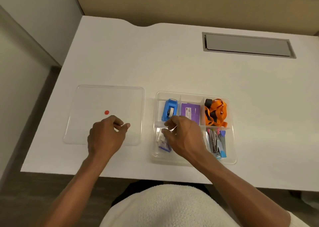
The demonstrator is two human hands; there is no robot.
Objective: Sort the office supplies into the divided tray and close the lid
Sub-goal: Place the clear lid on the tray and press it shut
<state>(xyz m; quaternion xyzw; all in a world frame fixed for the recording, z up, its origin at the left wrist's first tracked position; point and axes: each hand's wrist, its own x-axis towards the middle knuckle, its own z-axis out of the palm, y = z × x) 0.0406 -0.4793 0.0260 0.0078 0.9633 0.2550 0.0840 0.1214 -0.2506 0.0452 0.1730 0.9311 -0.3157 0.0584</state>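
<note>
White desk [172, 68] filled most of the head view, with a grey cable hatch [248, 44] at the far right.

Clear lid [107, 97] lay flat on the desk, left of the divided tray [232, 140] and just beside it, not touching. A red dot sticker [106, 112] sat near the lid's middle.

Tray stood open near the front edge of the desk. Far row, left to right: blue tape dispenser [170, 108], purple box [189, 111], orange lanyard [215, 113]. Near-right compartment held a bundle of small metal tools with coloured handles [216, 143]. Near-left compartment held a small clear packet with a blue edge [163, 143]. No loose supplies were visible on the desk, so sorting looked finished or nearly so; lid not yet fitted.

Left hand [105, 135] hovered over the lid's near part, fingers curled in, thumb and forefinger a little apart, gripping nothing visible.

Right hand [184, 137] was over the tray's near-left and middle area, thumb and fingertips drawn close; whether they pinched the packet, I could not tell.

Risks, judged:
- Lanyard loops seemed to rise to the tray rim; they could catch under the lid and stop it seating.
- The lid is thin and flat; a one-handed lift by one edge could let it flex, slip, or knock the tray.
- The right hand could be in the way if the lid came across early.
</note>
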